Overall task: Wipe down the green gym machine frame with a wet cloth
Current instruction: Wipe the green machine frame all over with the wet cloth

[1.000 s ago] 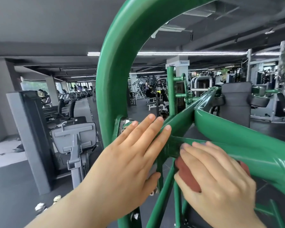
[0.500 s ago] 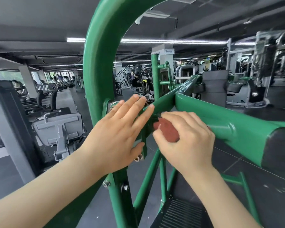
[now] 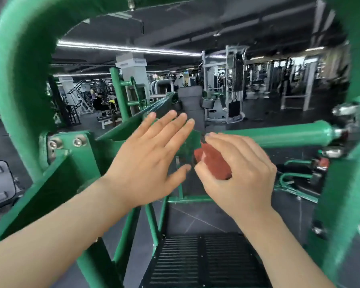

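Our right hand (image 3: 237, 173) curls its grip around the red cloth (image 3: 211, 161), bunched under the fingers and pressed to the green frame (image 3: 19, 80) where the horizontal bar (image 3: 279, 135) joins. Our left hand (image 3: 148, 161) lies spread, fingers straight, just beside it.

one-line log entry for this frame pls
right hand: grips red cloth at green frame joint | left hand: open, fingers straight, contact with frame unclear | step: wiping joint
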Available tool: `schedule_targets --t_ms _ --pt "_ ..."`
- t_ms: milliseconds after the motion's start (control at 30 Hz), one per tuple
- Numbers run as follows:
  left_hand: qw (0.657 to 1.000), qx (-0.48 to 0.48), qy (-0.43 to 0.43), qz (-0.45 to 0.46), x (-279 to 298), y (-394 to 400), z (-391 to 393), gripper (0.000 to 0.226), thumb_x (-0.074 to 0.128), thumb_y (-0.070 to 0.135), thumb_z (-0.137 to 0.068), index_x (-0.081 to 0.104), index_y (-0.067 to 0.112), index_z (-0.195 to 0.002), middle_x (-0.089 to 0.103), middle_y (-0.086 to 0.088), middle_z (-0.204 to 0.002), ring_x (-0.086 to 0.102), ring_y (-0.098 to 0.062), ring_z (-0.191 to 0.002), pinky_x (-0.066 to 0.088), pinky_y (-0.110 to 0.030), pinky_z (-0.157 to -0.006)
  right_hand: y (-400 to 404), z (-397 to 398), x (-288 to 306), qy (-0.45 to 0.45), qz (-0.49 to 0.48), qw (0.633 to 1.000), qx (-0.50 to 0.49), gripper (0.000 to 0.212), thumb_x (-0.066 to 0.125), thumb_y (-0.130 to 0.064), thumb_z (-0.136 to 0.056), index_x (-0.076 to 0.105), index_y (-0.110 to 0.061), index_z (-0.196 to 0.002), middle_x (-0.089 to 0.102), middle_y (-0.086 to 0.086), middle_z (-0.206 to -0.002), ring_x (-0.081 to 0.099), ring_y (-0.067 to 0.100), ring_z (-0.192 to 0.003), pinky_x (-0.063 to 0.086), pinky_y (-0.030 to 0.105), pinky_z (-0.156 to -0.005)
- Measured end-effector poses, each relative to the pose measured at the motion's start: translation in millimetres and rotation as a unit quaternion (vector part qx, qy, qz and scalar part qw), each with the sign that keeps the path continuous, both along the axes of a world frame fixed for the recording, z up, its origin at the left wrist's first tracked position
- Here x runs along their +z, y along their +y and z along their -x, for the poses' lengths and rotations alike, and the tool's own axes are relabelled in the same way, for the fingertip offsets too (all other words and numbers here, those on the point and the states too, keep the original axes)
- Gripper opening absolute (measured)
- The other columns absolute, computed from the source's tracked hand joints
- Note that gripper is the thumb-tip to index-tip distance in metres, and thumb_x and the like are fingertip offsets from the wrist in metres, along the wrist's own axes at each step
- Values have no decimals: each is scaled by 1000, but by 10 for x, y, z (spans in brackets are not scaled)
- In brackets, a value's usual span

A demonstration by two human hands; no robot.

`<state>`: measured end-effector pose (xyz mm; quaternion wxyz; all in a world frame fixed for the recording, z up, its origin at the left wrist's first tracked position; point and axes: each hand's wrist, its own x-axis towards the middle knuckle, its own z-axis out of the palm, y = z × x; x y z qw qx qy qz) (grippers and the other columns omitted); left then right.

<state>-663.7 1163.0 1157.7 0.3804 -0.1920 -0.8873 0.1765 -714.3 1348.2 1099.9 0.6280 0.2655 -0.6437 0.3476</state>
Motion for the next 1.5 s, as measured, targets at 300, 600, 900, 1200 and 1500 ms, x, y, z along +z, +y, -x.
schedule_targets --t_ms 300,600,900,1200,1500 --pt "992 24 22 -123 -444 802 621 102 89 42 -75 40 -1 -153 50 -21 -144 42 -41 -145 30 -54 -124 718 543 -121 -30 3 998 -62 22 72 -24 -88 81 -13 -105 78 -1 -111 73 22 -104 57 41 -93" --pt "953 15 147 -265 -691 1049 771 62 80 0 -78 56 1 -136 55 -17 -128 49 -40 -130 33 -53 -122 759 877 -151 -53 -71 996 -8 28 72 -26 -85 79 -12 -109 75 2 -114 68 26 -109 42 45 -117" --pt "944 33 124 -304 -663 1104 721 53 79 -2 -78 60 4 -126 55 -12 -125 47 -34 -123 19 -28 -124 607 901 -106 -30 -3 1000 4 7 73 -17 -81 76 -11 -84 73 2 -90 65 27 -89 47 46 -110" --pt "958 95 87 -255 -482 1177 587 55 84 40 -72 63 8 -111 54 -7 -109 54 -34 -107 46 -39 -90 1055 955 -123 -14 -10 1000 -21 23 71 -23 -92 73 -11 -72 68 3 -72 58 30 -71 56 44 -85" --pt "985 128 59 -104 -274 1132 737 70 72 60 -65 70 8 -112 56 -8 -97 55 -32 -94 48 -42 -76 866 859 226 -79 -151 983 -68 21 65 -34 -80 71 -17 -89 64 1 -84 57 27 -83 45 36 -63"
